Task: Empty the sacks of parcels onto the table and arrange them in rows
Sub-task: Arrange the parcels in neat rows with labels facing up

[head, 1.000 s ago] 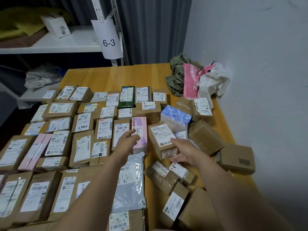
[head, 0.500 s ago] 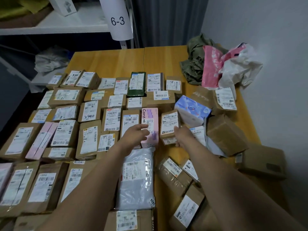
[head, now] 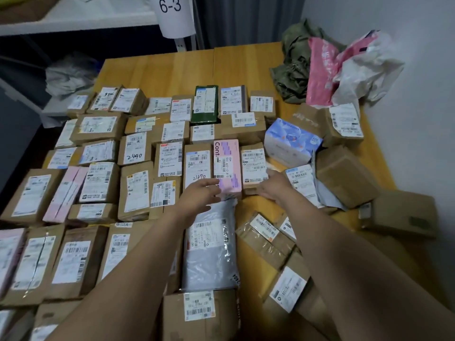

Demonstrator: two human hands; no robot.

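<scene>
Fingers (head: 210, 185) of left hand (head: 197, 196) loose, slightly apart, tips over near end of pink box (head: 226, 153). Right hand (head: 274, 187) flat, fingers straight against near right corner of brown parcel (head: 253, 163), just beside pink box, in row on table (head: 172, 70).

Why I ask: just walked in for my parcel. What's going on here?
A person is sorting parcels on a wooden table. Most lie label-up in rows on the left and middle. The left hand touches the near end of a pink box, and the right hand presses against the brown box beside it, seemingly squaring them into a row. Loose boxes wait on the right; crumpled sacks lie in the far corner.
</scene>
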